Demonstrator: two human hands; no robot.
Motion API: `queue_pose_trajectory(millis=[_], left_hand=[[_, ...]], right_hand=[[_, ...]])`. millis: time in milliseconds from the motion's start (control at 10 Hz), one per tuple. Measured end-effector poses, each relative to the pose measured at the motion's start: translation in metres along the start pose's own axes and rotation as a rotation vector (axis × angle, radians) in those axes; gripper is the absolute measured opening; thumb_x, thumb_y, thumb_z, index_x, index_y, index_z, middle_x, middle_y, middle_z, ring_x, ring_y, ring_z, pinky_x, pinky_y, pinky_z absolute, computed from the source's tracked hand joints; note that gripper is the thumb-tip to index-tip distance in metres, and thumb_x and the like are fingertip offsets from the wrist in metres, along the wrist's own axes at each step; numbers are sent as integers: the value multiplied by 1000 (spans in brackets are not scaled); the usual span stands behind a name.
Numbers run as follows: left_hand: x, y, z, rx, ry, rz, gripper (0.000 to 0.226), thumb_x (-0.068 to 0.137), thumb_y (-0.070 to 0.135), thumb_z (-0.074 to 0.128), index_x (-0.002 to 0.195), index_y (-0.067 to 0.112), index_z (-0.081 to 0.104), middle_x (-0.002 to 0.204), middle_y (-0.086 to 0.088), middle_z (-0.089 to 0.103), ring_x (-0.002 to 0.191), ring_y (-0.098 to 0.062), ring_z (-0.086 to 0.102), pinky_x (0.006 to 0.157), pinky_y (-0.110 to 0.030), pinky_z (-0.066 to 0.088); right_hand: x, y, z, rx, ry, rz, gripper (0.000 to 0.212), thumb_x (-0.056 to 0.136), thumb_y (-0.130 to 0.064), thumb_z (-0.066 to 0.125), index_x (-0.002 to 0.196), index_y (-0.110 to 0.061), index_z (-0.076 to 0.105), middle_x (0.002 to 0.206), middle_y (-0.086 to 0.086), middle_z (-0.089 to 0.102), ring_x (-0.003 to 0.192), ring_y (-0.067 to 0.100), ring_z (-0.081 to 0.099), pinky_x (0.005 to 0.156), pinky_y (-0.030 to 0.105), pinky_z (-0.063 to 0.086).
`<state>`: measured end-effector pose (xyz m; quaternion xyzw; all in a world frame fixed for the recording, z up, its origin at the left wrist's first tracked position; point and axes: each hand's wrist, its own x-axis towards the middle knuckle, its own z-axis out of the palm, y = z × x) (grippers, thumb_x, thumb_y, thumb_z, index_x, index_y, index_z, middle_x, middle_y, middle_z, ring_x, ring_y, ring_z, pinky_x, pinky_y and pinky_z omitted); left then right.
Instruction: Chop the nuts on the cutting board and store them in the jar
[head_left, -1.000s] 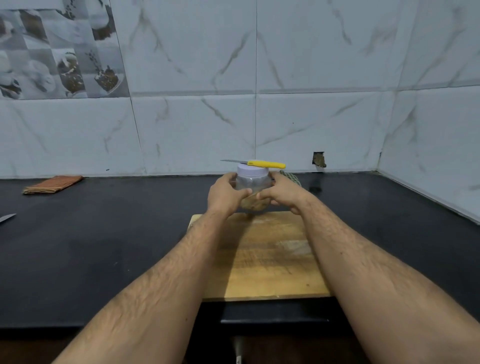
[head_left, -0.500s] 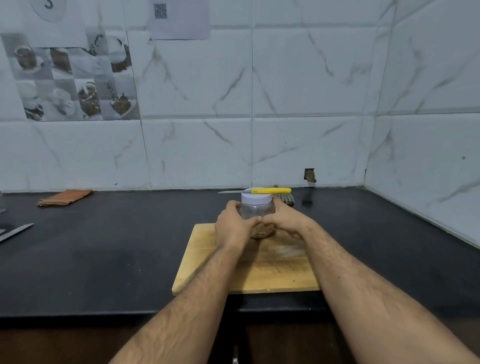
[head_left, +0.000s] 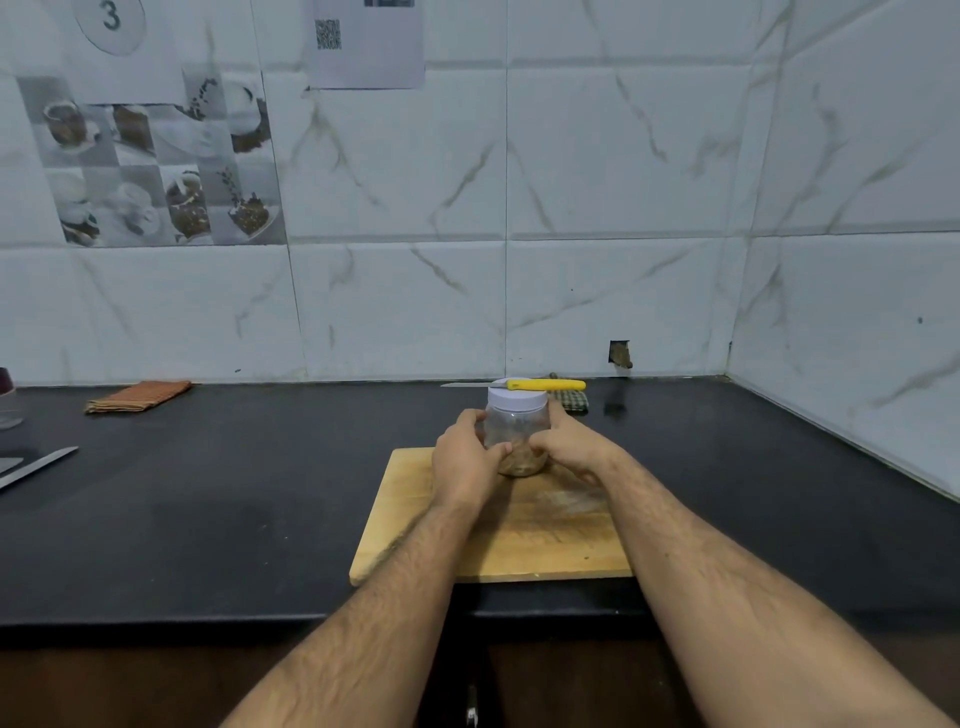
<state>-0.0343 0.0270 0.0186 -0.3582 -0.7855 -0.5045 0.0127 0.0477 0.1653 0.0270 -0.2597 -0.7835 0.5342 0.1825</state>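
Both hands' fingers (head_left: 497, 450) gripping lidded jar (head_left: 517, 423) at cutting board (head_left: 561, 540) far edge, bare counter (head_left: 234, 509) leftward

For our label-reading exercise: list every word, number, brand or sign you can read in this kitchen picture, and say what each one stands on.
"3": on the round white sticker on the wall tiles, top left.
QR code: printed on the paper sheet stuck to the wall; a code, not readable text.
Dark strip at that sheet's top edge: cut off and too blurred to read.
Jar, lid and yellow-handled knife: no label or brand visible.
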Motion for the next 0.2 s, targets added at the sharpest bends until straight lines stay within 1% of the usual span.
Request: queue_pose_trajectory(millis=[100,200], left_hand=[[-2,-2,0,-9,-19,21,49,85,25,76,130,19,57,117,2,69,102,-13,64,85,-25,47],[-6,-2,-5,50,-40,28,47,89,31,70,131,18,56,121,0,68,103,-14,64,90,-30,50]], right_hand=[[23,19,-4,-44,34,60,111,63,-20,57,157,-33,0,119,1,64,107,23,63,98,46,51],[4,3,2,-193,126,81,95,81,-16,53,158,-18,-3,131,5,58,117,26,57,104,39,43]])
